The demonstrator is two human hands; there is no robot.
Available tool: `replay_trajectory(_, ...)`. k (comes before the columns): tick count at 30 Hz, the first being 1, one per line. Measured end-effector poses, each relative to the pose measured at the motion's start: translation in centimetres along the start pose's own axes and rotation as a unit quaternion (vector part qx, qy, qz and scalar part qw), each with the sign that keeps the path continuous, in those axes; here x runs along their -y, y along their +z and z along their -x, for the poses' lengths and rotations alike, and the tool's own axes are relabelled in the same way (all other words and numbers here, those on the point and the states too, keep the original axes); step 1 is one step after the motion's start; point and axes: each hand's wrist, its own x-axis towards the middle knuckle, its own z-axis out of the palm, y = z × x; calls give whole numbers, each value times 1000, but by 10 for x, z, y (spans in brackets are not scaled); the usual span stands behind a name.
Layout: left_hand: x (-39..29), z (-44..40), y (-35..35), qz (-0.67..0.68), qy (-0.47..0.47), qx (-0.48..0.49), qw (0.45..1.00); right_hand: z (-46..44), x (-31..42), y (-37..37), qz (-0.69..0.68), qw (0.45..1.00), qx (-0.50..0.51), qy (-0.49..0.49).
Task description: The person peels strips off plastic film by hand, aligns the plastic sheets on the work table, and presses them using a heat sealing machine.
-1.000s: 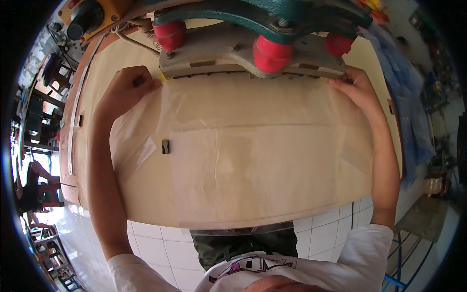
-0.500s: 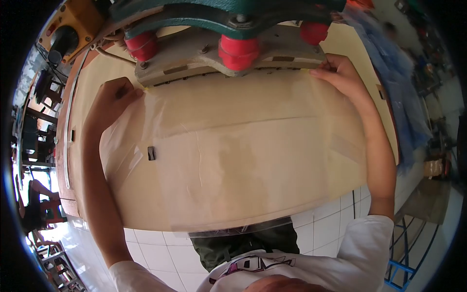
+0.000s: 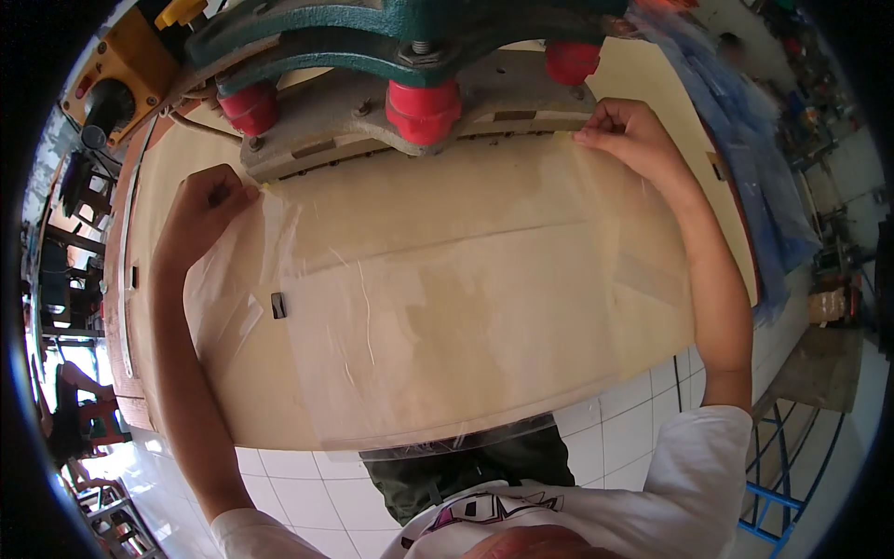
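Observation:
A clear plastic sheet (image 3: 466, 326) lies over the tan work table (image 3: 242, 373), its near edge overhanging the front. Its far edge reaches the long metal bar (image 3: 317, 116) of a green press (image 3: 326, 42) with red knobs. With fingers curled, my left hand (image 3: 207, 212) pinches the sheet's far left corner, just outside the bar's left end. My right hand (image 3: 629, 138) pinches the far right corner beside the bar's other end. Small yellow bits show at both fingertips. Whether the bar presses on the sheet I cannot tell.
A small black piece (image 3: 278, 306) sits at the sheet's left side. Behind the left hand is a yellow box with a black knob (image 3: 108, 104). Blue plastic (image 3: 745, 186) hangs along the table's right edge. A blue metal frame (image 3: 778, 503) stands on the floor at lower right.
The whole view has shifted slightly, so the press and table appear further left. Both hands keep their hold at the sheet's corners; nothing else has visibly changed.

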Motion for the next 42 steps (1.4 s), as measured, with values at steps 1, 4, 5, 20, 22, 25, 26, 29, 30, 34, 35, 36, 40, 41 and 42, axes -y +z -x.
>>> replay_trajectory(1, 0, 0, 2, 0, 0, 0, 1000, -1, -1, 0, -4, 1000, 2, -3)
replay_trajectory(4, 2, -1, 7, 38, 25, -43, 998, 1, 2, 0, 7, 1000, -2, -3)
replay_trajectory(5, 3, -1, 6, 27, 31, -41, 998, 1, 3, 0, 7, 1000, -2, -3)
replay_trajectory(20, -2, 1, 5, 32, 22, -33, 999, 3, 7, 0, 9, 1000, -1, 9)
replay_trajectory(22, 2, 0, 6, 39, 28, -36, 998, 2, 5, 1, -2, 1000, -8, 3)
replay_trajectory(25, 6, -1, 6, 42, 34, -38, 998, 1, 3, 1, 21, 1000, -5, 12)
replay_trajectory(26, 6, -1, 6, 44, 37, -35, 998, 1, 4, 1, 21, 1000, -4, 11)
replay_trajectory(29, 3, 0, 5, 39, 37, -33, 998, 1, 5, 1, 8, 1000, -3, 12)
replay_trajectory(30, 1, 0, 4, 34, 33, -31, 998, 0, 2, 0, 3, 1000, -3, 8)
replay_trajectory(34, 4, 0, 6, 31, 52, -37, 998, 2, 4, 1, -6, 1000, -3, 14)
replay_trajectory(35, 5, 0, 7, 40, 46, -39, 997, 2, 3, 2, -6, 1000, -3, 13)
replay_trajectory(36, 5, 0, 7, 49, 40, -42, 997, 2, 0, 1, 3, 1000, -3, 4)
replay_trajectory(40, 1, 0, 6, 24, 36, -46, 998, 0, 1, 0, -3, 1000, -4, 17)
replay_trajectory(41, 0, 1, 5, 22, 34, -43, 998, -1, 1, 0, -3, 1000, -4, 17)
replay_trajectory(42, 0, 1, 4, 20, 32, -41, 998, -1, 1, 0, 2, 1000, -4, 11)
